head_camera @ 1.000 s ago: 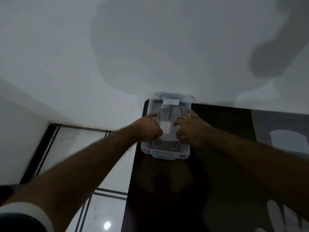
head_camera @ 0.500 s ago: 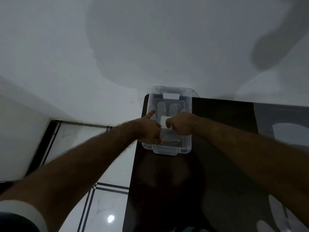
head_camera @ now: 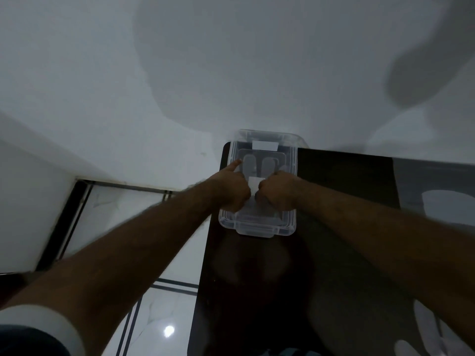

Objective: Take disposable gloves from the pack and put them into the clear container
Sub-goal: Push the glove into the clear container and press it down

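A pale grey wall (head_camera: 128, 73) fills the upper part of the view, crossed by broad soft shadows. Below it on the left lies a glossy white tiled floor (head_camera: 159, 304) with dark lines. A dark, shiny surface (head_camera: 347, 227) takes up the lower right, its far left corner meeting the wall.

On that far corner sits the clear container (head_camera: 257, 228), a rectangular see-through plastic box with rounded corners, a stepped rim and a small tab on its near edge; a pale rectangular label shows at its far end. Inside it lies a disposable glove (head_camera: 253, 165), thin and translucent, its rounded finger shapes pointing away toward the wall.

Both bare forearms reach out over the box. The left hand (head_camera: 230, 191) is curled into a closed grip with the index finger stretched forward along the box's left side. The right hand (head_camera: 279, 192) is closed into a fist just beside it. Between the two hands a small white piece (head_camera: 254, 185) shows, pinched at its edges by both.

At the lower right edge, more pale gloves (head_camera: 431, 337) lie flat on the surface, well apart from the box.
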A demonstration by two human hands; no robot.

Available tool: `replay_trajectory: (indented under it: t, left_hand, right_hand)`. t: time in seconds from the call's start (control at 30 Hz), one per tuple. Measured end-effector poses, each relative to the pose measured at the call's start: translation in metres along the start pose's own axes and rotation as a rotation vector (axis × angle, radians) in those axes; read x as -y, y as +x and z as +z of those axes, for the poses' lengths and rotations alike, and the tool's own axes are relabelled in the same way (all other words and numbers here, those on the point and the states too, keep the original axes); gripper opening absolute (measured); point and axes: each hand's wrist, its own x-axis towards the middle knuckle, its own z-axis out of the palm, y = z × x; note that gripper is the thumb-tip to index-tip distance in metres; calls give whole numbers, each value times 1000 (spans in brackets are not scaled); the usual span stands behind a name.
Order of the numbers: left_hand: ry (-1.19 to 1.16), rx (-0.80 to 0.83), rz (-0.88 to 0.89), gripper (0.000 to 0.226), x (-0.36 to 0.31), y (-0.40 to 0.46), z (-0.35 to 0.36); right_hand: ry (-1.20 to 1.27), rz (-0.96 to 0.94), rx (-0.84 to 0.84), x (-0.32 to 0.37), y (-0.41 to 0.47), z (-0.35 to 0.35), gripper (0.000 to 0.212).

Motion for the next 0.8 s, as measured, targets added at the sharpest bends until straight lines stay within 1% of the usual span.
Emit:
replay_trajectory:
  t: [0.1,0.23,0.3,0.43,0.5,0.57,0.63,0.7,0.8]
  left_hand:
    - [72,54,-49,28,-6,10,1]
    - [143,-1,-43,26,-7,14,-1]
    - [156,-41,-56,29,-4,15,-2]
    - [144,-7,-119,29,-3,17,-2]
    - [140,-21,-136,28,-1,17,-4]
    - [150,-42,-150,29,3,18,-5]
    - [152,-45,-165,34,7,20,-6]
    - [128,-29,-158,42,10,23,-6]
    - [101,-18,-142,50,14,26,-7]
  right_hand:
    - [-54,27,-18,9,2,6,34]
    - [-61,85,-97,12,5,15,35]
    - [-84,133,-107,8,8,17,41]
    - [-87,199,-97,2,13,20,60]
    - [-50,230,-89,0,18,21,62]
    - [-13,258,-110,-3,23,20,57]
    - [28,278,-141,-7,27,19,58]
    - [55,299,-150,-12,30,17,66]
    - [52,337,-115,-18,35,16,74]
